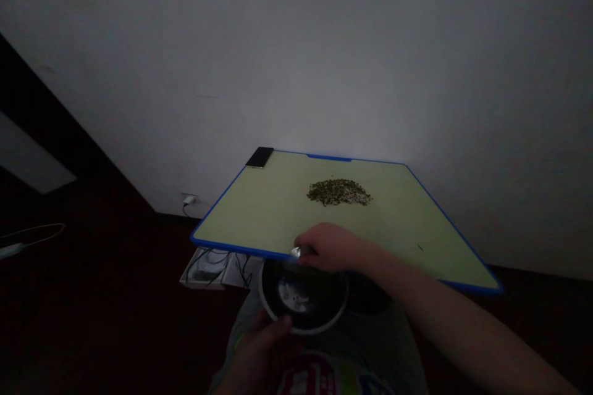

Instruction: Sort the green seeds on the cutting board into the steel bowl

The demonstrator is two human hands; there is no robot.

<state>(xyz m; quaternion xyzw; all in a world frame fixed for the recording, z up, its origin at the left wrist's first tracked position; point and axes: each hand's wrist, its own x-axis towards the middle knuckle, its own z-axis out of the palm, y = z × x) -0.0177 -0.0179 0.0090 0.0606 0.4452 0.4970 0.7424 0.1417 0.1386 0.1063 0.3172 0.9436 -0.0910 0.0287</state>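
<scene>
A dark round bowl with a pale rim rests over the lap, just below the table's front edge. My left hand grips its near left rim, the thumb over the edge. Above the bowl's far side, my right hand is closed on a small shiny metal object at the table edge; its full shape is hidden. On the pale green table top with blue edging lies a spread pile of small brownish-green grains, beyond my right hand.
A dark phone lies at the table's back left corner. One small dark sliver is on the right part. Below the table's left side are white boxes with cables. A wall stands behind, with a plugged-in white charger.
</scene>
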